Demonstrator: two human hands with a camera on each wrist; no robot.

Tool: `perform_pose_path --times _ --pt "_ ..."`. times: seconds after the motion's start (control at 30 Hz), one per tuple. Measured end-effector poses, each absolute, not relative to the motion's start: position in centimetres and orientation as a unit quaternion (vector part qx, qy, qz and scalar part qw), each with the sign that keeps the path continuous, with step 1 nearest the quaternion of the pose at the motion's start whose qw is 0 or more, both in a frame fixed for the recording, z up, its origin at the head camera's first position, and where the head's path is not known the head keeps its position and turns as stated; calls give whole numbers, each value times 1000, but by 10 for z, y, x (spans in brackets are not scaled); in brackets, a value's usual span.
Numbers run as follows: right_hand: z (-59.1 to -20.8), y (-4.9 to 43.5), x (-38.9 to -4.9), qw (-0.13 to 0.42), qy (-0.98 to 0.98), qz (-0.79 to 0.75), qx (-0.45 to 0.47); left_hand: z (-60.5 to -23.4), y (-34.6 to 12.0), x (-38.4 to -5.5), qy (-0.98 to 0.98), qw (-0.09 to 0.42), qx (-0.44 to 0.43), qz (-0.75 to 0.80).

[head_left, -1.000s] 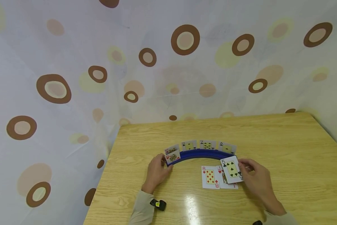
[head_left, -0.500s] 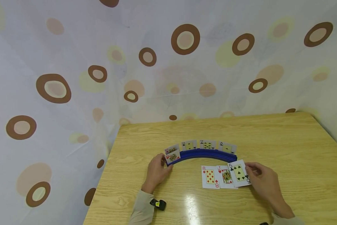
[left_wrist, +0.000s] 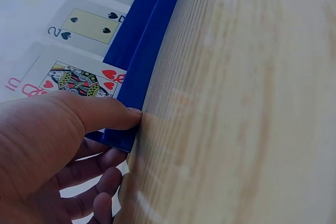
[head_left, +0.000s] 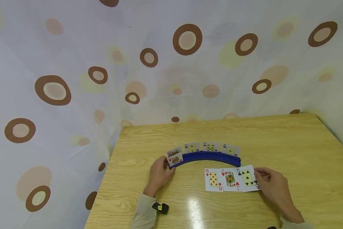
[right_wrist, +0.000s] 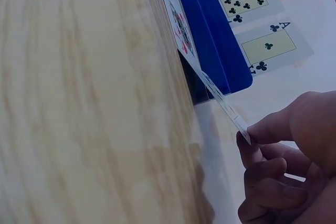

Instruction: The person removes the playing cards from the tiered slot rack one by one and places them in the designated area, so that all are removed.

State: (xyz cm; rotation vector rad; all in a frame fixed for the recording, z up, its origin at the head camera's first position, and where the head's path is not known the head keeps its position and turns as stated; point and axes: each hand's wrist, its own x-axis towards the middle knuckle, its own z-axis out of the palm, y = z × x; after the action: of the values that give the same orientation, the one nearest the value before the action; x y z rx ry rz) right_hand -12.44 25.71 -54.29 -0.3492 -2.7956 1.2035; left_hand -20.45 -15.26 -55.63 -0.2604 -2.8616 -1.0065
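My right hand (head_left: 274, 187) pinches the right edge of a five of clubs (head_left: 248, 178) between thumb and fingers. In the right wrist view that card (right_wrist: 227, 107) is seen nearly edge-on and tilted. Beside it on the table lie a jack of hearts (head_left: 230, 179) and an eight of diamonds (head_left: 213, 180), in a row. My left hand (head_left: 159, 175) grips the left end of a curved blue card holder (head_left: 206, 156), thumb on its front in the left wrist view. Standing at that end are a queen of hearts (left_wrist: 79, 80) and a red-marked ten (head_left: 175, 150) behind it.
Further along the holder stand a two of spades (left_wrist: 86, 29), a seven of clubs (right_wrist: 244, 2) and an ace of clubs (right_wrist: 269, 46). The wooden table (head_left: 217, 133) meets a patterned wall covering (head_left: 160, 76) at its back and left.
My right hand has moved the five of clubs to the right, off the jack of hearts, whose face now shows. The left hand has stayed on the holder's end.
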Motion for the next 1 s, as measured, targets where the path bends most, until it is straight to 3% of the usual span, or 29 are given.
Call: perform_pose_path --times 1.0 --pt "-550 264 -128 18 -915 383 -126 -558 -154 -206 -937 48 -87 -334"
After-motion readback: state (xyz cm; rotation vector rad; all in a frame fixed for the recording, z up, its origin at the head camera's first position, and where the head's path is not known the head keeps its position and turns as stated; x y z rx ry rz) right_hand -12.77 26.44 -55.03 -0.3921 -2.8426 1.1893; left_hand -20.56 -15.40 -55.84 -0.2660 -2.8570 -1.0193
